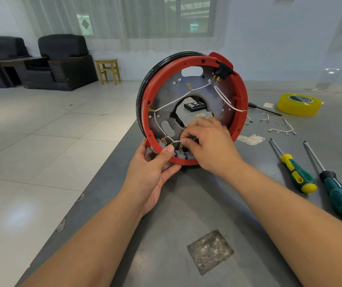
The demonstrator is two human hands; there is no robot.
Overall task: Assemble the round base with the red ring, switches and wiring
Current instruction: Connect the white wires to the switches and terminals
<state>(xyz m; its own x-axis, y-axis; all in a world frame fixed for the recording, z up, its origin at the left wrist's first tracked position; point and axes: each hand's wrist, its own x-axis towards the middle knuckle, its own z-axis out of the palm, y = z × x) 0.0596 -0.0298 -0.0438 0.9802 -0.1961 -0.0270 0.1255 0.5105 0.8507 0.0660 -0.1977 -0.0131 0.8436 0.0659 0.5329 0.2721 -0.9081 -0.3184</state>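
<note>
The round base [188, 94], a grey metal disc inside a red ring [241, 104] with a black rim behind, stands tilted on edge on the grey table. White wires [172, 104] with brass terminals run across the disc. A black switch [224, 70] sits at the top right of the ring. Grey switches [181, 155] line the ring's bottom. My left hand [155, 166] grips the ring's lower edge, thumb pressed by the grey switches. My right hand [209, 143] pinches a white wire end just above those switches.
Two green-handled screwdrivers [296, 172] [337, 193] lie to the right. Loose white wires [284, 130] and a yellow tape roll [299, 104] sit further back, with a thin black tool [265, 108] and a black bit case [195, 105] behind the base. The table's left edge [104, 168] runs diagonally.
</note>
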